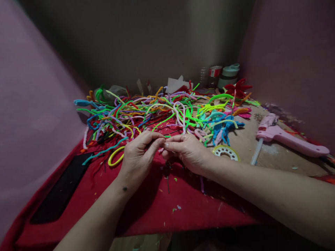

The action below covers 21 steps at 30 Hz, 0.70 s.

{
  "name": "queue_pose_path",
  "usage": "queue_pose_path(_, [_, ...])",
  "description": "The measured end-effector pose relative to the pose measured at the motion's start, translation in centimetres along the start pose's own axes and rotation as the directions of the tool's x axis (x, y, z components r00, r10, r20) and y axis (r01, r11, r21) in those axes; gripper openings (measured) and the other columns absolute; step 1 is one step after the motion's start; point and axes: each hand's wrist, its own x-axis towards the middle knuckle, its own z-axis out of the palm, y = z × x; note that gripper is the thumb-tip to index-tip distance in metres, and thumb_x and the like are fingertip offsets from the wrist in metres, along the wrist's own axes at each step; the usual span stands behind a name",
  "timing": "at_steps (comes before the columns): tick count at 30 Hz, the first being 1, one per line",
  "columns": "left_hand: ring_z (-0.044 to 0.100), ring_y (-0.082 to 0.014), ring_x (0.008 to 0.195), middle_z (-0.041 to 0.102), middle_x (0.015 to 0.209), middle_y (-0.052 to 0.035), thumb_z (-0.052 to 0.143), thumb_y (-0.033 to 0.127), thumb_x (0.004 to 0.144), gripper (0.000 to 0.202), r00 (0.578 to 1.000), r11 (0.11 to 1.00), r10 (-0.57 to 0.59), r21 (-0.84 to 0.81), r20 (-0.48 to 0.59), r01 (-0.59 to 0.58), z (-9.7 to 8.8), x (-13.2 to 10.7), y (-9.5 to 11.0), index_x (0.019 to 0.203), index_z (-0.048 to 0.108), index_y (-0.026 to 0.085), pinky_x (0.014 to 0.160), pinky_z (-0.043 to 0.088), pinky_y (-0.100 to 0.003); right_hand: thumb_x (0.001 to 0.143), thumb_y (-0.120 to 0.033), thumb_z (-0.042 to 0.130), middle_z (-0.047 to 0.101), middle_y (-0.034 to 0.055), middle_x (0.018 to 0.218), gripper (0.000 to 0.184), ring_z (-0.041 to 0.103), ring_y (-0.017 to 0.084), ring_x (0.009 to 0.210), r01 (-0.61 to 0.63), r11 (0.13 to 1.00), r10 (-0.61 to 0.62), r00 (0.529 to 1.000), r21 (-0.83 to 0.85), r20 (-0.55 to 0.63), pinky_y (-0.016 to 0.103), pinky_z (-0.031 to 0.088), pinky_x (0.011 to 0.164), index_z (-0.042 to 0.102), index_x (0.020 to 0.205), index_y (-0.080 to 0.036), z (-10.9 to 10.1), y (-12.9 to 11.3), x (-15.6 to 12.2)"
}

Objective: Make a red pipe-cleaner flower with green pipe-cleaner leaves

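My left hand and my right hand meet fingertip to fingertip over a red cloth. Both are pinched closed on something small between them; a bit of pink shows below the fingertips, too hidden to name. Just behind the hands lies a big heap of pipe cleaners in several colours. A yellow pipe-cleaner loop lies left of my left hand.
A pink glue gun lies at the right on the brown table. A pale round tape reel sits by my right wrist. A red pipe-cleaner flower, jars and a lidded cup stand at the back. Pink walls close both sides.
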Motion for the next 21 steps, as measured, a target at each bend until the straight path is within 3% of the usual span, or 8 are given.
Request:
queue_pose_path(3, [0.056,-0.0144,0.07,0.064,0.074,0.0002,0.058,0.027,0.077,0.011,0.999,0.999,-0.033,-0.007,0.018,0.033,-0.04,0.03,-0.1,0.079,0.067,0.022,0.069,0.043,-0.025,0.056,-0.028,0.074,0.06,0.0007,0.054,0.021,0.053,0.009,0.05,0.003,1.0,-0.003,1.0,-0.009,-0.019,0.025,0.038,0.054,0.063,0.063,-0.012,0.03,-0.02,0.01])
queue_pose_path(9, [0.059,-0.0176,0.082,0.067,0.094,-0.0042,0.049,0.041,0.083,0.035,0.985,0.977,-0.17,-0.124,0.039,0.174,-0.49,0.41,0.05,0.106,0.064,0.02,0.073,0.044,-0.025,0.062,-0.028,0.071,0.061,0.0018,0.055,0.018,0.051,0.009,0.05,0.052,0.999,-0.052,0.999,0.011,-0.012,0.026,0.038,0.057,0.062,0.061,-0.012,-0.11,-0.14,0.1])
queue_pose_path(16, [0.059,-0.0214,0.096,0.065,0.109,-0.0089,0.039,0.054,0.084,0.051,0.949,0.919,-0.233,-0.27,0.212,0.286,-0.21,0.27,0.18,0.112,0.062,0.018,0.085,0.043,-0.029,0.064,-0.025,0.069,0.062,0.0022,0.057,0.015,0.052,0.009,0.053,0.044,0.998,-0.044,0.999,0.044,-0.01,0.026,0.038,0.059,0.064,0.062,-0.011,-0.18,-0.11,0.13])
queue_pose_path(19, [0.058,-0.0223,0.099,0.064,0.11,-0.0099,0.041,0.055,0.083,0.052,0.944,0.893,-0.252,-0.324,0.213,0.311,-0.1,0.29,-0.01,0.11,0.063,0.017,0.084,0.043,-0.029,0.061,-0.025,0.071,0.061,0.0019,0.055,0.015,0.052,0.009,0.053,0.044,0.998,-0.043,0.999,0.053,-0.02,0.026,0.039,0.06,0.063,0.059,-0.012,-0.08,-0.22,0.1])
queue_pose_path(21, [0.06,-0.0209,0.089,0.065,0.103,-0.0101,0.042,0.054,0.082,0.05,0.946,0.888,-0.273,-0.331,0.175,0.318,-0.19,0.45,-0.28,0.108,0.063,0.017,0.076,0.046,-0.029,0.059,-0.026,0.072,0.062,0.0017,0.055,0.016,0.053,0.01,0.053,0.054,0.997,-0.052,0.998,0.062,-0.023,0.026,0.039,0.06,0.064,0.06,-0.012,-0.06,-0.26,0.13])
